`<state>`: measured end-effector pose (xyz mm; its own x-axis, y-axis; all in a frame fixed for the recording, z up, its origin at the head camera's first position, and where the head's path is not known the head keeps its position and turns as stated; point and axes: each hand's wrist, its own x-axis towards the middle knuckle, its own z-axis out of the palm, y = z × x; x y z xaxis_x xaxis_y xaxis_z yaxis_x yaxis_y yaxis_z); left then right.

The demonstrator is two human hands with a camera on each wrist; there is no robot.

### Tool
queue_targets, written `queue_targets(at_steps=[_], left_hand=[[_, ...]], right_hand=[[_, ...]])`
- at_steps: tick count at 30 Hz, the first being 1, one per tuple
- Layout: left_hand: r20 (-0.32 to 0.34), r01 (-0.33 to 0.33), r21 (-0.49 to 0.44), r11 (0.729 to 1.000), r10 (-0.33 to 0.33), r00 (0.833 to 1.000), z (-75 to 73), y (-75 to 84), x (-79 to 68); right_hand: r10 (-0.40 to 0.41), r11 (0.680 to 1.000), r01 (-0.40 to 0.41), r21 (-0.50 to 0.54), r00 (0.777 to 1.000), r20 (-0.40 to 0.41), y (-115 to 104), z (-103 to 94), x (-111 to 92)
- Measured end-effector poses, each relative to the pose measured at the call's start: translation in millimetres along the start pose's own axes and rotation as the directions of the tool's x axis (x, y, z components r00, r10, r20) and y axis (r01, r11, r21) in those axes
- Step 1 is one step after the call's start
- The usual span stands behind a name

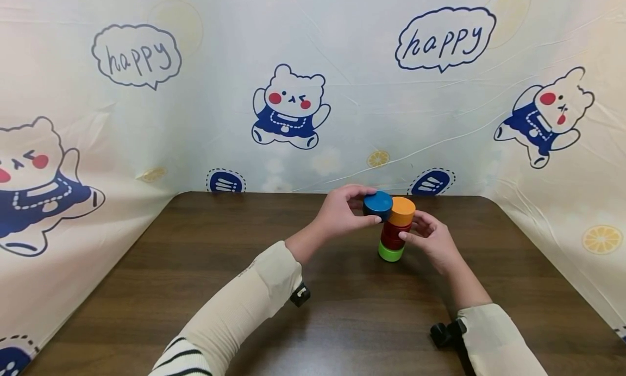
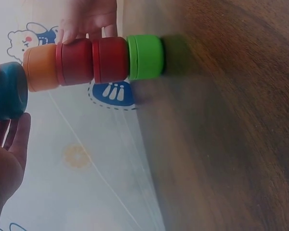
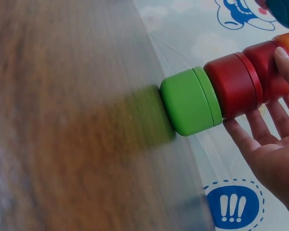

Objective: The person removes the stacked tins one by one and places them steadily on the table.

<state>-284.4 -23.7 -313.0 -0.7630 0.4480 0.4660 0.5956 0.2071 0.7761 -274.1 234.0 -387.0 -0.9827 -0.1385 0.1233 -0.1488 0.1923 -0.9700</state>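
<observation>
Left hand (image 1: 339, 212): is pinching the blue piece (image 1: 378, 204) between thumb and fingers, beside the top of the orange piece (image 1: 403, 213); I cannot tell if these two are touching.
Right hand (image 1: 435, 241): is holding the red pieces (image 3: 233, 86) between thumb and fingers.
Stack (image 2: 77, 61): is standing upright, green piece (image 1: 390, 253) lowest, right of centre on the worktop (image 1: 195, 267), nearer its far edge.
Stacking step: seems to be bringing the blue piece on top.
Next move: is probably calling for centring it, then lowering gently.
</observation>
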Motion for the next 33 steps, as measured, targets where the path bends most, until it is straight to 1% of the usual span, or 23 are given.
queue_targets(at_steps=[15,27,33], left_hand=[[-0.016,-0.005,0.033,0.999,0.006,1.000,-2.3,-10.0,-4.4],[-0.037,0.038,0.060,0.998,-0.036,0.999,-4.9,-18.8,-8.7],[-0.049,0.059,0.064,0.996,-0.056,0.997,-7.3,-24.5,-10.8]], right_hand=[[-0.006,1.000,0.006,0.000,1.000,-0.010,1.4,0.4,0.4],[0.002,1.000,-0.002,-0.009,1.000,-0.005,0.7,-0.3,0.1],[-0.002,1.000,0.002,0.003,1.000,-0.007,1.3,-0.4,1.0]])
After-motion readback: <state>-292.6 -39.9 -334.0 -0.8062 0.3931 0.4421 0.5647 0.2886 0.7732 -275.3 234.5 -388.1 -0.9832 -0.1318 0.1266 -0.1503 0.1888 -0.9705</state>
